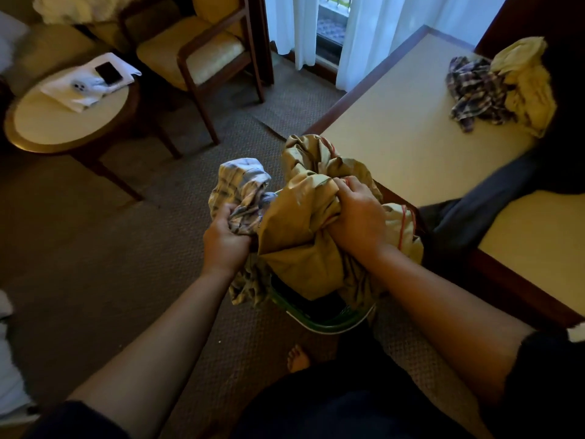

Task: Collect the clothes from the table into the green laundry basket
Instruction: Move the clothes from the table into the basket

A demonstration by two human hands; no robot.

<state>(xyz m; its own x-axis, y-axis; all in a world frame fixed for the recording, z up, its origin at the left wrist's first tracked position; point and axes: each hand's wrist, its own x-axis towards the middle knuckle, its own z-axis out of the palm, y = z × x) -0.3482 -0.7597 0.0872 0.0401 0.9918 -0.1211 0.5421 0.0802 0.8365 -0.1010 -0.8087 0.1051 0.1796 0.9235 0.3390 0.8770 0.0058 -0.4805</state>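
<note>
The green laundry basket (332,324) stands on the carpet beside the table, mostly hidden under clothes. My left hand (226,240) grips a pale checked shirt (242,185) at the basket's left side. My right hand (356,221) is clenched on a tan garment (300,236) piled over the basket. On the table (395,137), at its far right, lie a dark plaid shirt (474,90) and a pale yellow garment (528,90). A dark blue garment (474,217) hangs over the table's near edge.
A round side table (47,128) with a white cloth and a black phone (108,73) stands at the left. A wooden armchair (202,55) sits behind it, near white curtains (380,33). My bare foot (297,358) is on the carpet below the basket.
</note>
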